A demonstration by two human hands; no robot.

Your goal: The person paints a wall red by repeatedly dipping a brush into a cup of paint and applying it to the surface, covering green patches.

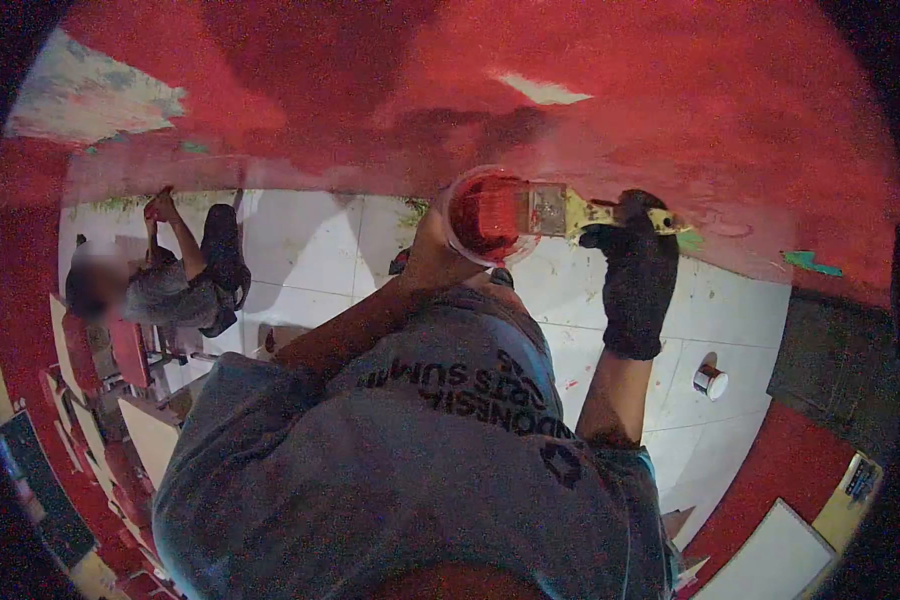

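Note:
My left hand (438,248) is bare and wrapped round a clear round cup (453,215) with red paint (485,240) inside. In my right hand (638,260), which wears a black glove, is the yellowish handle of a wide paintbrush (580,214). The brush points left, and its red-coated bristles lie over the cup's opening. Whether their tips are dipped in the paint is hard to tell. Just beyond the cup rises a wall (660,110) covered in patchy red, with pale and green spots left showing.
Another person (185,275) sits on the left near the wall, beside stacked chairs or desks (130,360). A small round container (710,380) stands on the pale tiled floor (610,320) at the right. A white board (775,555) is at the lower right.

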